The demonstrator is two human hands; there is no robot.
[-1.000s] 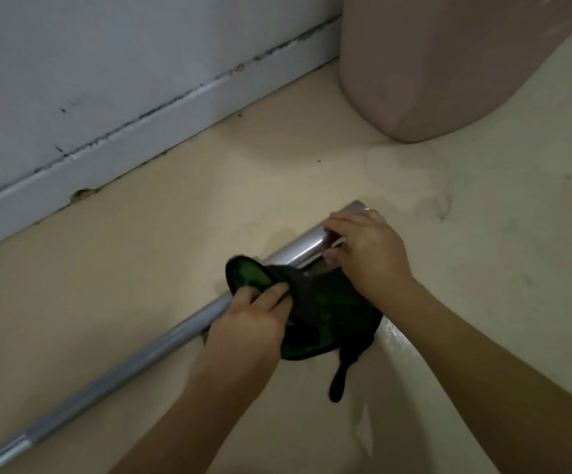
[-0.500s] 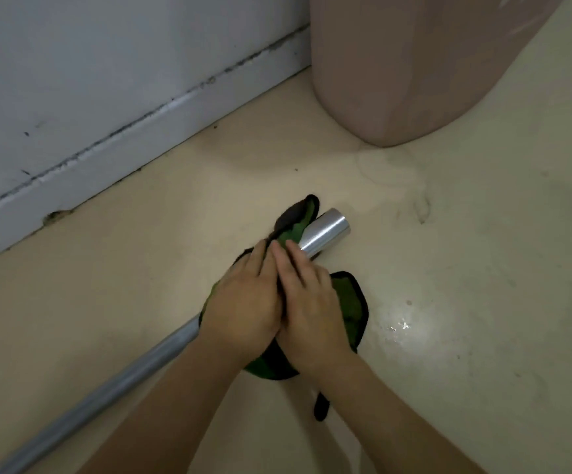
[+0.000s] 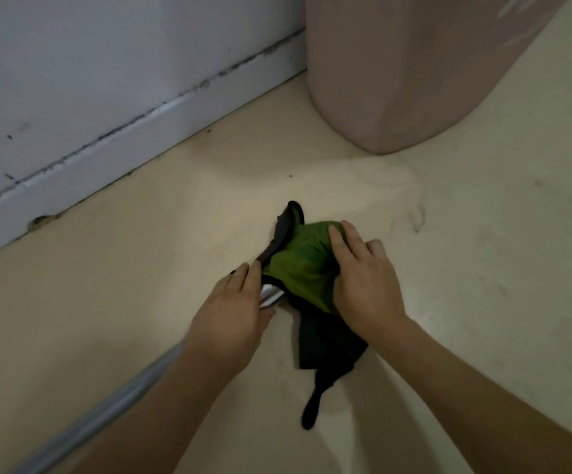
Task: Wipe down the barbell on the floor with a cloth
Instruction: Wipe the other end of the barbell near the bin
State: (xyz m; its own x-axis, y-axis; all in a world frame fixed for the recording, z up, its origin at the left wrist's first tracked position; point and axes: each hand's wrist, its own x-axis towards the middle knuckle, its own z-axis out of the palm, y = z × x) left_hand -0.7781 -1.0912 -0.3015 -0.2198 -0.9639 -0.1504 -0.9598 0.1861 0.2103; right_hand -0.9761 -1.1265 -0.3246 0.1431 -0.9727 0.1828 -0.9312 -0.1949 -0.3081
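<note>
A silver barbell (image 3: 113, 401) lies on the beige floor, running from the lower left up toward the middle. Its far end is covered by a green and black cloth (image 3: 303, 265); a short shiny stretch of bar shows between my hands. My right hand (image 3: 363, 282) presses down on the cloth over the bar's end, fingers wrapped around it. My left hand (image 3: 233, 309) rests on the bar just behind the cloth, fingertips touching the cloth's black edge. A black strap of the cloth trails on the floor toward me.
A pink bin (image 3: 414, 70) stands on the floor at the upper right, close beyond the bar's end. A white wall with a grimy baseboard (image 3: 134, 138) runs diagonally across the upper left. Stains mark the floor (image 3: 482, 268) near the bin.
The cloth has slid up over the bar's end, which was bare half a second ago. My hands, then side by side on the cloth, have parted: right forward, left back on the bar.
</note>
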